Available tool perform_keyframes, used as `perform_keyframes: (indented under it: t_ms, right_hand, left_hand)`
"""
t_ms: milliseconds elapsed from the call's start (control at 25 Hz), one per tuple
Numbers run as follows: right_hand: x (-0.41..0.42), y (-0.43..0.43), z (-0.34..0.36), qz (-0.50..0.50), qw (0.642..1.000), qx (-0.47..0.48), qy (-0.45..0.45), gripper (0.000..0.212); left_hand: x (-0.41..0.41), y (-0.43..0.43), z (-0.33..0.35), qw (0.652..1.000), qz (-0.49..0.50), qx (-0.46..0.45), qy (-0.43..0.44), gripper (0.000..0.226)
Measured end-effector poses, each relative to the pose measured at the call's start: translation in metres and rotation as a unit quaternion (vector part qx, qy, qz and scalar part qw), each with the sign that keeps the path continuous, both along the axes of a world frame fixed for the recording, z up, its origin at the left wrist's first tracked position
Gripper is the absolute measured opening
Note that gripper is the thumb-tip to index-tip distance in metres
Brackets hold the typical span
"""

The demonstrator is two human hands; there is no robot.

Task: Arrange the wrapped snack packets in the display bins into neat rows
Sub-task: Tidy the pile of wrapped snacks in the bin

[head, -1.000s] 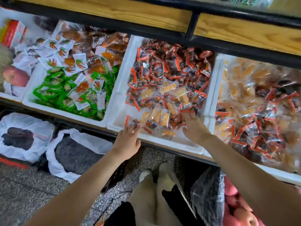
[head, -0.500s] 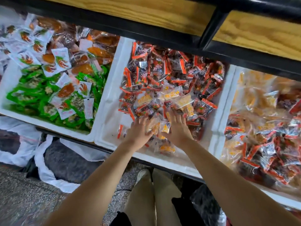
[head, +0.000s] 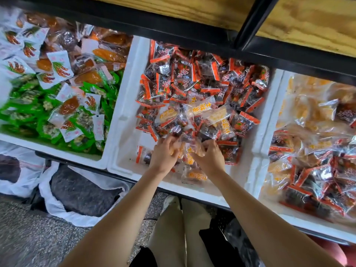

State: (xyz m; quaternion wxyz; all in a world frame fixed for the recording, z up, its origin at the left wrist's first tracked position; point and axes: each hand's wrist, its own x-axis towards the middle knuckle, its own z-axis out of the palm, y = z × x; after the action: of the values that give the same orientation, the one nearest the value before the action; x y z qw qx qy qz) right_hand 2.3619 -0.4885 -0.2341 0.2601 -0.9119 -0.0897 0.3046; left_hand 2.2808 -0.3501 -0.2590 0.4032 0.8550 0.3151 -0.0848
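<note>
Among clear packets (head: pixel 195 175), left hand (head: pixel 163 154), right hand (head: pixel 211 158)

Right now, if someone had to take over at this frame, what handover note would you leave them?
Left hand: fingers curled on yellow packets at the near end of the middle bin.
Right hand: beside it, curled on the same packets.
Things: red-edged packets lie heaped across that bin with more yellow ones mixed in. The left bin and right bin are jumbled too.
Done: no neat row shows in any bin.
Left: sort and line up all three.
</note>
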Motion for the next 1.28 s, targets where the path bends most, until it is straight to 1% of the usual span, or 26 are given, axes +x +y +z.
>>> perform_keyframes:
  t_ms: [40,160,200,280,360,480,560,680,760,840,880,920,960,1000,1040,1120,1280]
  right_hand:
    - [-0.002,0.0,0.002,0.001,1.0,0.009,0.0,0.045]
    - [-0.009,0.01,0.003,0.037,0.999,-0.013,0.009,0.061]
    - [-0.011,0.014,0.003,0.055,0.998,-0.022,0.011,0.061]
    - [-0.015,0.018,0.002,0.088,0.996,-0.025,0.016,0.054]
    - [-0.02,0.017,0.003,0.115,0.993,-0.032,0.02,0.049]
    - [-0.03,0.008,0.007,0.127,0.991,-0.038,0.012,0.046]
    - [-0.031,-0.002,0.012,0.089,0.996,-0.006,0.01,0.046]
    - [-0.025,-0.021,0.027,-0.002,0.998,0.062,0.008,0.054]
    - [-0.019,-0.036,0.042,-0.066,0.993,0.101,0.0,0.057]
    - [-0.015,-0.054,0.055,-0.113,0.984,0.137,-0.001,0.048]
    - [-0.012,-0.068,0.062,-0.127,0.981,0.148,-0.004,0.036]
    - [-0.01,-0.083,0.068,-0.144,0.978,0.149,-0.006,0.015]
    - [-0.007,-0.096,0.074,-0.159,0.976,0.151,-0.014,0.018]
    - [-0.004,-0.109,0.079,-0.172,0.973,0.153,-0.021,0.037]
    - [-0.001,-0.125,0.084,-0.188,0.969,0.157,-0.03,0.045]
    - [0.008,-0.162,0.088,-0.218,0.965,0.141,-0.047,0.044]
    - [0.029,-0.237,0.092,-0.245,0.96,0.112,-0.077,0.03]
  left_hand:
    - [-0.003,0.0,0.0,1.0,0.014,-0.01,-0.014,0.034]
    - [-0.007,-0.004,0.005,0.994,0.077,-0.064,-0.044,0.042]
    - [-0.009,-0.006,0.008,0.99,0.1,-0.09,-0.054,0.046]
    - [-0.012,-0.005,0.01,0.981,0.136,-0.119,-0.074,0.053]
    - [-0.017,-0.003,0.01,0.982,0.134,-0.113,-0.077,0.054]
    - [-0.027,0.002,0.009,0.991,0.09,-0.069,-0.071,0.051]
    - [-0.031,0.004,0.016,0.992,0.09,-0.055,-0.074,0.051]
    - [-0.031,0.0,0.039,0.985,0.094,-0.099,-0.107,0.055]
    - [-0.027,-0.008,0.055,0.983,0.076,-0.113,-0.123,0.051]
    - [-0.019,-0.019,0.073,0.986,0.043,-0.104,-0.124,0.042]
    - [-0.013,-0.027,0.081,0.985,0.022,-0.107,-0.13,0.034]
    - [-0.005,-0.037,0.089,0.983,0.006,-0.117,-0.138,0.022]
    - [0.003,-0.048,0.097,0.981,-0.007,-0.127,-0.145,0.013]
    - [0.011,-0.059,0.102,0.979,-0.021,-0.13,-0.153,0.017]
    - [0.02,-0.073,0.108,0.977,-0.04,-0.135,-0.162,0.022]
    - [0.04,-0.107,0.114,0.974,-0.084,-0.143,-0.156,0.022]
    - [0.083,-0.181,0.115,0.972,-0.162,-0.129,-0.114,0.018]
